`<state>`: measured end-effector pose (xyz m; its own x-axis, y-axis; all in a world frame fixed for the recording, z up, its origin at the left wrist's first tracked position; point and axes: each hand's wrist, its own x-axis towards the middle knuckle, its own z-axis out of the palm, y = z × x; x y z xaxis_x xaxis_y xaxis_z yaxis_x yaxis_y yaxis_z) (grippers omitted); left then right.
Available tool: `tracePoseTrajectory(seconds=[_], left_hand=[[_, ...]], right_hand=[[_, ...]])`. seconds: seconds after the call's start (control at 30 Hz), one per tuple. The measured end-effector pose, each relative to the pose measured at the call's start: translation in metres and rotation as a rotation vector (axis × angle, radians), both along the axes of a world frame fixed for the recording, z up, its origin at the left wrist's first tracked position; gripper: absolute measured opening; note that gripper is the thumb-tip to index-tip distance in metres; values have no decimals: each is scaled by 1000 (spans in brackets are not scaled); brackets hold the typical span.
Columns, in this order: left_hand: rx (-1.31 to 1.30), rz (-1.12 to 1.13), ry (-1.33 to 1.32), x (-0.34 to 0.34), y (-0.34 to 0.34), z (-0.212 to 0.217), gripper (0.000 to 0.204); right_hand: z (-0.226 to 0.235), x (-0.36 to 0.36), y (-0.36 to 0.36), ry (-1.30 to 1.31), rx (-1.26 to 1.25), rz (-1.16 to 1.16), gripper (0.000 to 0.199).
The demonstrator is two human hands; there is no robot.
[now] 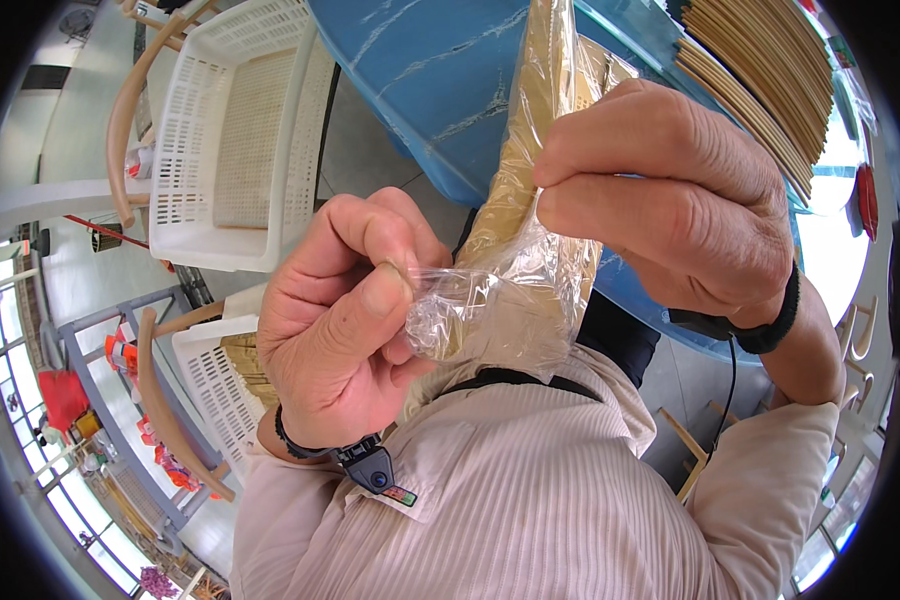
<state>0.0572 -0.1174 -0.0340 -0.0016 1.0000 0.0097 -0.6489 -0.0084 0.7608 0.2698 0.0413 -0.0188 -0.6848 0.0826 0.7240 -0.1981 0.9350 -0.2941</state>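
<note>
nearest the camera, the bare left hand [345, 310] pinches the crumpled end of a clear, shiny plastic film [460, 290] between thumb and fingers. that film covers a long, gold-brown, box-shaped package [495, 205] at centre, against a blue, white-veined tabletop [420, 65]; the bare right hand [680, 190] pinches film too, near stacked thin brown strips [760, 75].

1 head-worn fisheye camera faces down from close above the left hand [332, 325] and right hand [685, 190].
</note>
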Motion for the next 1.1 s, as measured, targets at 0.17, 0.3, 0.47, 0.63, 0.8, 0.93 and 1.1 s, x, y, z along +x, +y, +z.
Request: tracePoseTrajectory(seconds=[0.17,0.3,0.47,0.63,0.8,0.93,1.1], left_hand=[[265,158,236,-6,-2,-4,16],[416,292,610,-10,5,13,15],[351,257,855,-15,12,36,14],[597,257,1474,-29,23,28,36],[565,266,1712,-27,18,20,46],[630,315,1778,-38,17,19,35],[580,289,1699,-34,19,19,31]], right_hand=[[5,-1,-1,25,36,-21,21],[8,-11,-16,30,-112,-149,19],[-6,-30,-6,-30,0,-84,21],[-24,-47,-8,-102,-164,-76,22],[-32,-54,0,-115,-190,-97,17],[-32,-62,1,-134,-218,-145,13],[-37,-70,8,-79,-381,-118,9]])
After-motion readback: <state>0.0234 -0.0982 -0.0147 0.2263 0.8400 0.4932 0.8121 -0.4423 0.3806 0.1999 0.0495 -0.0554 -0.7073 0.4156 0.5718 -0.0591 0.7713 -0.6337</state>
